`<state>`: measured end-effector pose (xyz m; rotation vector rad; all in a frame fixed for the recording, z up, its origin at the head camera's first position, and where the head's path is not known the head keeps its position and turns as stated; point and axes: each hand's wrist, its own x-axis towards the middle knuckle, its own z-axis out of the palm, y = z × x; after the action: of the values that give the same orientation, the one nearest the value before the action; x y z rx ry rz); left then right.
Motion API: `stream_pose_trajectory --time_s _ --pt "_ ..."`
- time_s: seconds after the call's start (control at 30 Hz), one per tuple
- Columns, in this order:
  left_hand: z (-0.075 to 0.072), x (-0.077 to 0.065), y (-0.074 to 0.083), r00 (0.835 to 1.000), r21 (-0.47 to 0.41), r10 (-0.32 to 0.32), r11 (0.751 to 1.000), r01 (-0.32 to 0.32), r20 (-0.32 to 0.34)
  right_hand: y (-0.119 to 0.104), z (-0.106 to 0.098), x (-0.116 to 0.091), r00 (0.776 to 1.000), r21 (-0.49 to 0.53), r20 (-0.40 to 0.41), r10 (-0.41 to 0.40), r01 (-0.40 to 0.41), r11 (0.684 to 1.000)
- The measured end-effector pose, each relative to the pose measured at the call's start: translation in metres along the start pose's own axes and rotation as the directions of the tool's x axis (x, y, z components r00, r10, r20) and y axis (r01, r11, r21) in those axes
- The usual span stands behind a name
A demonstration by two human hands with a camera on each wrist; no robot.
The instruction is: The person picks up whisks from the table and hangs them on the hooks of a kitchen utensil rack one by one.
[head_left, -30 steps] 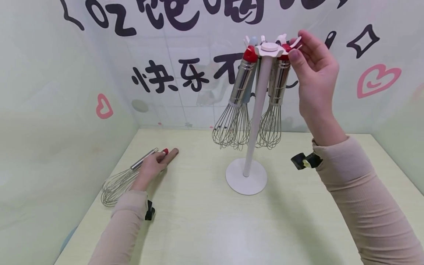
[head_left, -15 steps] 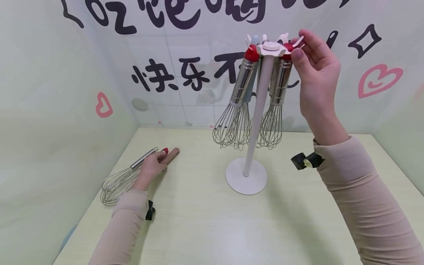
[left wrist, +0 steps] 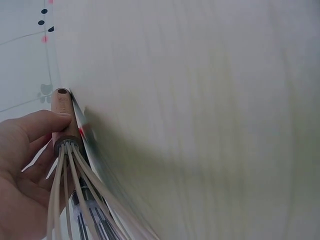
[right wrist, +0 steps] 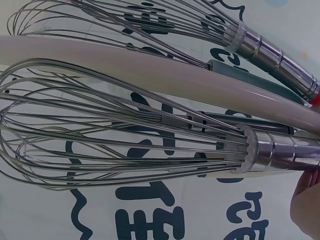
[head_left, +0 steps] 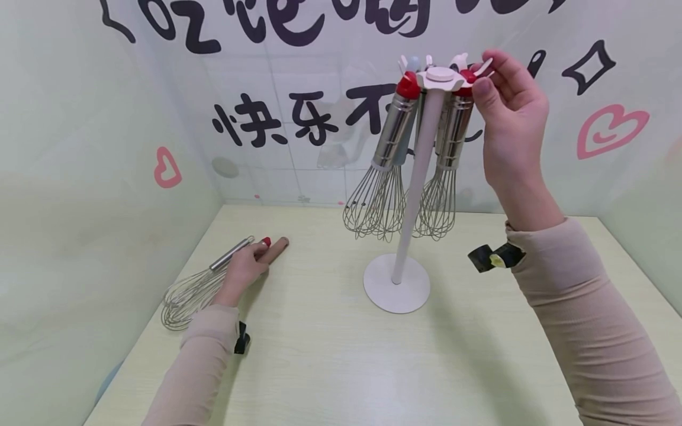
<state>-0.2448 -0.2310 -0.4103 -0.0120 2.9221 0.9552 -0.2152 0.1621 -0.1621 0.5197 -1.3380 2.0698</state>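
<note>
My left hand [head_left: 246, 269] grips the wooden handle [left wrist: 63, 107] of a whisk low over the table's left side, thumb across the handle. A steel-handled whisk [head_left: 226, 258] lies beside and partly under that hand, its red end showing past the fingers. On the right, a white stand [head_left: 421, 171] carries several whisks hanging head down from its top hooks. My right hand [head_left: 514, 112] is raised at the top, thumb and fingers pinching the red end of a steel-handled whisk [head_left: 454, 133] at a white hook. In the right wrist view only part of this hand [right wrist: 306, 207] shows.
The stand's round white base [head_left: 396, 299] rests on the pale wooden table [head_left: 330, 355]. Another red-ended whisk [head_left: 391, 130] hangs on the stand's left side. A wall with black lettering [head_left: 314, 118] rises behind, and a side wall [head_left: 80, 207] borders the left.
The top of the stand and my right hand have shifted very slightly to the right in the head view. My left hand stays in place on the wooden-handled whisk.
</note>
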Motion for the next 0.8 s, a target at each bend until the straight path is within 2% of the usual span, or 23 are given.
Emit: stream_pose_trajectory --time_s 0.23,0.6,0.8 --pt "-0.001 -0.002 0.002 1.000 0.019 0.021 1.000 -0.021 0.003 0.000 0.001 0.000 1.000 0.007 0.003 0.008 -0.008 1.000" --pt "-0.006 -0.003 0.008 0.999 -0.028 0.003 1.000 -0.002 0.035 -0.001 0.002 0.001 1.000 0.038 0.000 0.009 -0.009 0.999" --pt "-0.008 0.000 0.010 0.999 0.021 0.025 0.999 -0.026 0.026 0.000 0.001 0.001 1.000 0.031 0.003 0.003 -0.003 1.000"
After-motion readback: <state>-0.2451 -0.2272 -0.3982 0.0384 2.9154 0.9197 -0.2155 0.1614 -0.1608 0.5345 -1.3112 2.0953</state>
